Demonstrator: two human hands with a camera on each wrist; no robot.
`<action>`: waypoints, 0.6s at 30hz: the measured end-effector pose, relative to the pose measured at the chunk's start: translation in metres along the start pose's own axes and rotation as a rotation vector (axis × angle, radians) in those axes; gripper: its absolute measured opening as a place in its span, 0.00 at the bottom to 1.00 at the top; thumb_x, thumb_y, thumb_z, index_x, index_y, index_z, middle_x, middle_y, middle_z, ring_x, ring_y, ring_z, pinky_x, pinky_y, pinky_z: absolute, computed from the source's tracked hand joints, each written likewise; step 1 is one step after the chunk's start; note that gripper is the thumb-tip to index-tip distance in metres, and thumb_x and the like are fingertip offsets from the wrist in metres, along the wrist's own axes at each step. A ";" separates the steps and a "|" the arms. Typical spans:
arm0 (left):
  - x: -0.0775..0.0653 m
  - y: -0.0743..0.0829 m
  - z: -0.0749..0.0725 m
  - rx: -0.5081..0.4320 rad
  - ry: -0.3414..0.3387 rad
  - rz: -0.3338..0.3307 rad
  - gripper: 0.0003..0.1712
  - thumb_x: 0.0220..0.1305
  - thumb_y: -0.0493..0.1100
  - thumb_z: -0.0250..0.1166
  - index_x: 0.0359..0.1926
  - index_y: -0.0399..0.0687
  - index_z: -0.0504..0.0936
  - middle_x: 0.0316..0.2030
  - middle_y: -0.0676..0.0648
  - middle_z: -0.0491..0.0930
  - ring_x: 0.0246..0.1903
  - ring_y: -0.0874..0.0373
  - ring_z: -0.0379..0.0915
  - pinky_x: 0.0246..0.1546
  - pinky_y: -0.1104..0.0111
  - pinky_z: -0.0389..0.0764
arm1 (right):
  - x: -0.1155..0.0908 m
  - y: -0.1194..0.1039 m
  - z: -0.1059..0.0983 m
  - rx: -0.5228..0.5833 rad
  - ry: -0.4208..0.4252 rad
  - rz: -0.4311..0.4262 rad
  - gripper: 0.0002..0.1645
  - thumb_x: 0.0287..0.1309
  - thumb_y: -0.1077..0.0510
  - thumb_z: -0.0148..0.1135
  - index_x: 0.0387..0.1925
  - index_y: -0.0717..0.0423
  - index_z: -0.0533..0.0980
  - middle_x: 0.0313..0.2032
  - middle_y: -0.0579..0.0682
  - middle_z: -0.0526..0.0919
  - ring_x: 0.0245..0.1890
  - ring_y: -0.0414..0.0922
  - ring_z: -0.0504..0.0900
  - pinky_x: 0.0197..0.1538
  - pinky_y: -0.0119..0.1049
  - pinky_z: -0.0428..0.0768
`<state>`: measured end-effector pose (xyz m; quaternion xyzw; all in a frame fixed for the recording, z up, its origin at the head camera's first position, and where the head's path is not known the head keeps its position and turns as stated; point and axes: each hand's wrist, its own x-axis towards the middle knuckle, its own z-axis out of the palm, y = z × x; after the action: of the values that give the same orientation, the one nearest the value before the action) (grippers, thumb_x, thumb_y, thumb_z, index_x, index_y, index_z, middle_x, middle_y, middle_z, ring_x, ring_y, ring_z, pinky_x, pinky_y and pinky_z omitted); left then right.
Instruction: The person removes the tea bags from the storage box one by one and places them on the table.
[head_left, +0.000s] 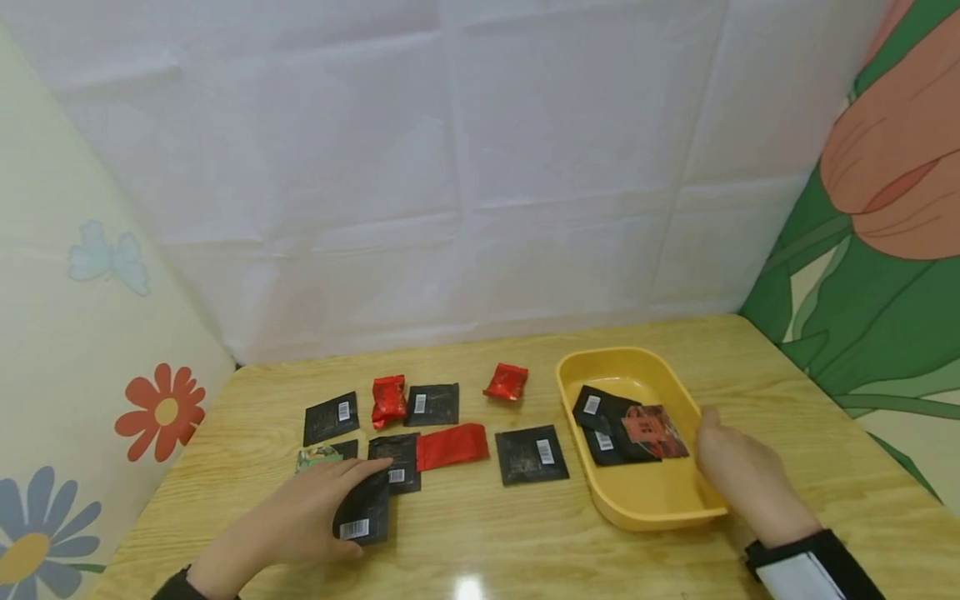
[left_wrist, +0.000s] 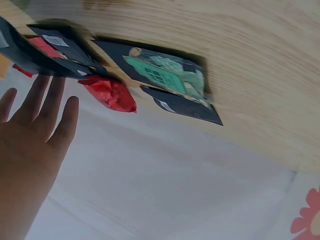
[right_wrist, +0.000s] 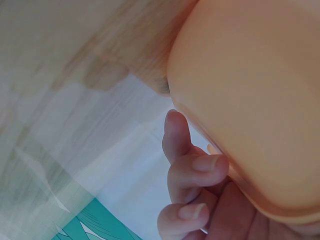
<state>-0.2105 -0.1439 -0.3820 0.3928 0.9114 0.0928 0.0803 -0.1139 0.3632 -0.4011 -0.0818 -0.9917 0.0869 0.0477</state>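
My left hand [head_left: 318, 512] holds a flat black packet [head_left: 365, 512] with a barcode label, its thumb at the near edge and fingers along the far edge. In the left wrist view this black packet [left_wrist: 27, 52] stands tilted by the fingertips. At the right, a yellow plastic basin [head_left: 645, 504] contains black packets [head_left: 611, 450] and a packet with a red picture [head_left: 654, 429]. My right hand [head_left: 738, 467] grips the basin's right rim. Curled fingers [right_wrist: 200, 162] show against its outer wall in the right wrist view.
Around the left hand lie several black packets [head_left: 532, 456], a green-printed packet [left_wrist: 160, 72] and a flat red packet [head_left: 452, 447]. Two puffy red wrapped pieces, one at left [head_left: 389, 402] and one nearer the basin [head_left: 507, 382], lie farther back. A white sheet [head_left: 450, 208] hangs behind the table.
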 end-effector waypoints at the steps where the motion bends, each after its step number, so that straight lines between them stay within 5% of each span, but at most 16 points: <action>1: -0.003 -0.001 0.000 0.006 0.005 -0.002 0.56 0.44 0.57 0.80 0.74 0.60 0.63 0.62 0.45 0.74 0.60 0.42 0.69 0.57 0.42 0.71 | 0.000 0.000 0.000 0.002 0.001 0.002 0.13 0.65 0.74 0.41 0.47 0.84 0.58 0.18 0.58 0.71 0.18 0.51 0.73 0.19 0.48 0.74; 5: -0.013 -0.006 -0.001 0.013 0.011 -0.030 0.55 0.42 0.57 0.81 0.72 0.60 0.67 0.60 0.46 0.75 0.59 0.43 0.71 0.57 0.43 0.71 | 0.001 0.000 0.001 0.004 0.010 -0.002 0.12 0.65 0.75 0.41 0.47 0.84 0.59 0.18 0.58 0.72 0.18 0.51 0.73 0.19 0.49 0.74; 12: -0.025 -0.011 -0.001 -0.084 -0.105 -0.181 0.53 0.40 0.59 0.82 0.69 0.61 0.70 0.60 0.47 0.74 0.57 0.44 0.70 0.55 0.40 0.72 | 0.001 0.001 0.001 0.013 -0.004 -0.004 0.11 0.65 0.74 0.40 0.46 0.82 0.58 0.18 0.60 0.73 0.19 0.52 0.74 0.19 0.51 0.75; 18: -0.036 -0.017 0.005 -0.092 -0.125 -0.183 0.52 0.40 0.54 0.83 0.69 0.63 0.70 0.62 0.46 0.72 0.58 0.44 0.69 0.55 0.39 0.71 | 0.003 0.003 -0.001 0.031 -0.047 0.007 0.11 0.67 0.73 0.38 0.46 0.81 0.57 0.18 0.57 0.72 0.18 0.51 0.73 0.20 0.49 0.74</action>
<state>-0.1968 -0.1806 -0.3886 0.3091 0.9313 0.1023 0.1634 -0.1161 0.3664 -0.4002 -0.0825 -0.9908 0.1042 0.0254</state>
